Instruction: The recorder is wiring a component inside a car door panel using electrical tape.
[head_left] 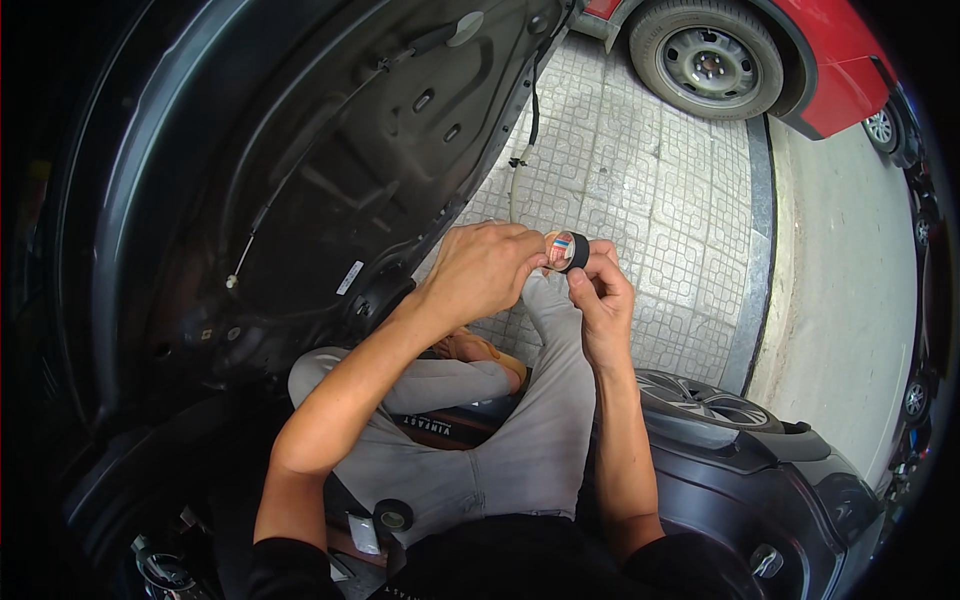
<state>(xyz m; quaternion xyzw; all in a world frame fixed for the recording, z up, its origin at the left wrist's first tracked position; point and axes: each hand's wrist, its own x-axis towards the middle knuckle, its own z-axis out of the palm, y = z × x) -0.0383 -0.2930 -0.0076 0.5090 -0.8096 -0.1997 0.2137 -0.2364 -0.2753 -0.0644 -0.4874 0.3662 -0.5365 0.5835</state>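
Observation:
Above my knees, my right hand [606,305] is closed around a roll of black tape [577,250], tilted so that its printed inner ring shows. My left hand [488,264] is closed right beside the roll, thumb and fingertips pinched together. A thin cable [516,185], dark higher up and pale lower down, hangs from the edge of a large dark car panel [330,150] and runs into my left hand, where its end is hidden. Another black tape roll [393,515] rests by my lap, next to a small clear packet [363,535].
On the left the dark panel rises close to my left arm, with a thin rod or cable [290,165] along it. A dark car's wheel [700,400] and body [740,490] are at my right. Patterned paving [670,210] stretches ahead to a red car [840,90].

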